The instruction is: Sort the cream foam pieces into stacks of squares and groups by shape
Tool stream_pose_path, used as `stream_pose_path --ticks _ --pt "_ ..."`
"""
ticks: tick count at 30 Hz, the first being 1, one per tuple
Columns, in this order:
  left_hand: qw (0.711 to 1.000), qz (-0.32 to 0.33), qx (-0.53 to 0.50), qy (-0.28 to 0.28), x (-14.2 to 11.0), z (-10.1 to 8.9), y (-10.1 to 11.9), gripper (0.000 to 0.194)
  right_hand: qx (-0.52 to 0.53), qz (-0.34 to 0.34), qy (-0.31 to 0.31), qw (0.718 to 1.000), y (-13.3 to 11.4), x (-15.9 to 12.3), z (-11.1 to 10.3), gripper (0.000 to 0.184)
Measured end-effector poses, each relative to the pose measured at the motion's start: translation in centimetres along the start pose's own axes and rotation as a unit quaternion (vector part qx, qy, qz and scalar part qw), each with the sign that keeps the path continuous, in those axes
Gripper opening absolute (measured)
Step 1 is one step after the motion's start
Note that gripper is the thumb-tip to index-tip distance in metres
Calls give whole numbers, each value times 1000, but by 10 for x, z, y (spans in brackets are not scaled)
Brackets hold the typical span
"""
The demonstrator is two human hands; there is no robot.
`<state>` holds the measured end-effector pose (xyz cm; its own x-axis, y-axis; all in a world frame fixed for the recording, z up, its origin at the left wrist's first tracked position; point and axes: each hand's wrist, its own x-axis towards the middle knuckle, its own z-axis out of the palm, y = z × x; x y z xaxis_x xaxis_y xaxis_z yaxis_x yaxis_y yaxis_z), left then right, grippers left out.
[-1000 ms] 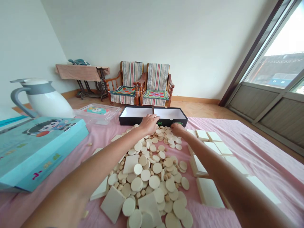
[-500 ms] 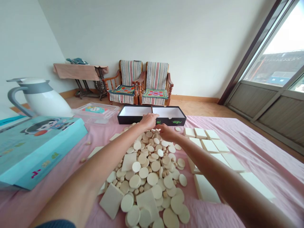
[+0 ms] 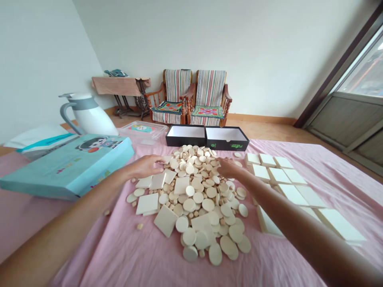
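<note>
A heap of pale wooden discs (image 3: 198, 197), mixed with small beads and square tiles, spreads over the middle of the pink cloth. At its far left edge is my left hand (image 3: 147, 165), open, thumb apart from the fingers, holding nothing. Across from it, my right hand (image 3: 229, 166) rests against the heap's right side. Its fingers curve towards the discs, loosely open, with their tips partly hidden; no held piece shows. Square wooden tiles (image 3: 175, 185) lie on the left part of the heap, near my left hand.
Stacks of square tiles (image 3: 279, 175) stand in rows at right, partly behind my right forearm. Beyond the heap is a black two-part box (image 3: 227, 144) with a white inside. A clear plastic container (image 3: 146, 133), turquoise box (image 3: 72, 163) and white jug (image 3: 95, 119) are at left.
My hands, together at the far end of the heap before, have moved apart to its two sides. The heap's far end now shows. The view has turned left.
</note>
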<state>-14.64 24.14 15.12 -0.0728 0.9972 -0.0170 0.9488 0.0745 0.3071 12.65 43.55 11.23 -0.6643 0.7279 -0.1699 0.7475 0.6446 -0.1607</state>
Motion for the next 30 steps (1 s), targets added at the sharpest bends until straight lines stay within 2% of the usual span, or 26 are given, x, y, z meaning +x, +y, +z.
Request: stream_pose_path --ticks 4,9,13,17,20,22,24,26,30 --pt "1000 10 -9 -17 -28 1 -12 48 22 -16 27 999 -19 5 -1 50" --pt "999 27 16 -31 -37 12 -10 58 52 -74 64 994 -40 -2 -10 51" --pt "998 50 32 -13 -39 21 -4 59 75 -112 101 986 -49 -18 -11 47" --pt "999 25 26 29 -40 23 7 54 125 -183 174 960 -46 -43 -5 40" --pt "997 4 -26 78 -37 22 27 57 166 -227 212 936 -47 -71 -2 42" --pt "991 15 -93 92 -33 24 49 58 201 -254 213 922 -51 -90 0 44" --pt "981 38 -166 92 -29 29 76 58 228 -278 204 911 -55 -107 2 48" --pt "967 49 -229 97 -26 36 101 67 250 -293 195 902 -57 -120 5 54" --pt "948 62 -303 70 -23 50 131 78 294 -262 192 899 -47 -136 8 51"
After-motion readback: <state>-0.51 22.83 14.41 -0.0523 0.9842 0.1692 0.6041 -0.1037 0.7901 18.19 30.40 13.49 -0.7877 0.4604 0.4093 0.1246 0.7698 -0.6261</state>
